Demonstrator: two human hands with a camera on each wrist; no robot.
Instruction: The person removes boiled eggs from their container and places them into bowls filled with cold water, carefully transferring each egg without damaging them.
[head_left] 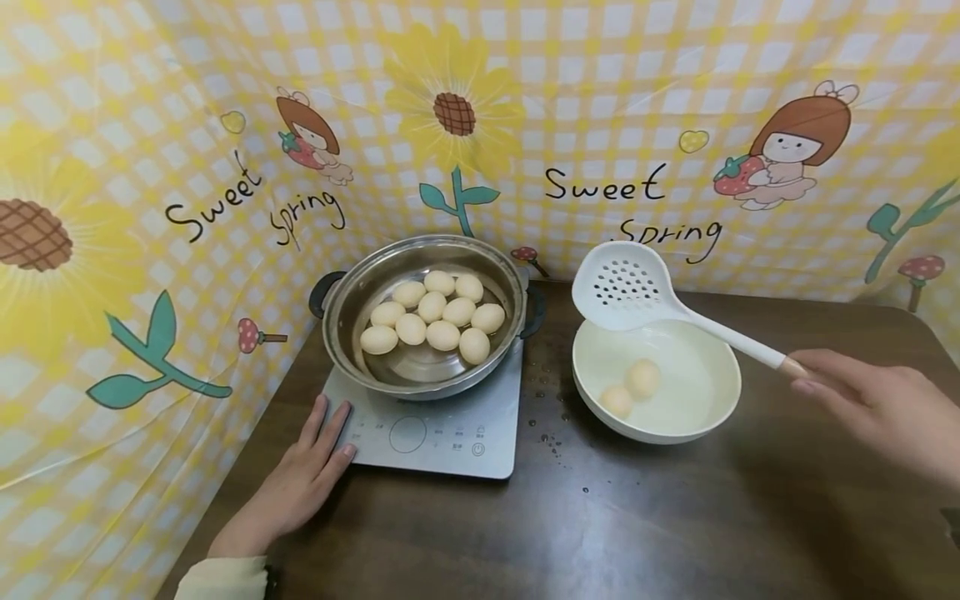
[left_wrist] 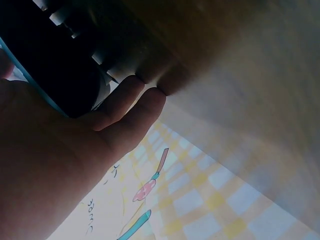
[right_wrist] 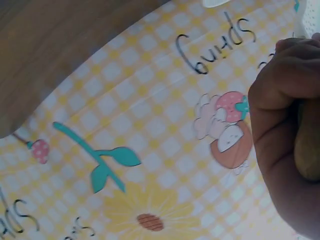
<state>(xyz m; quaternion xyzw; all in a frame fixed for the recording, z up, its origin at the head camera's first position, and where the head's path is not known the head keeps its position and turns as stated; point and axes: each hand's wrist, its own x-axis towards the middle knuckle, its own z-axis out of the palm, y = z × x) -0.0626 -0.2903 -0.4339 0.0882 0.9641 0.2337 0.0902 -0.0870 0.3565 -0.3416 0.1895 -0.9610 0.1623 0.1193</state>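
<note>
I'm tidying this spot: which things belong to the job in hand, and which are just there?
Apparently in use:
- skimmer, in the right hand
- eggs, in both pot and bowl
- hotplate, under the pot, left hand at its edge

Just there:
- printed cloth
- drops on the table

Your right hand: right edge, fingers curled round a brownish handle | beyond your knuckles: white perforated ladle, cut off at the top right corner | facing you: yellow-and-white checked cloth with printed sunflower, strawberry-holding girl, upside-down "Spring" lettering | upper left: brown table, blurred
</note>
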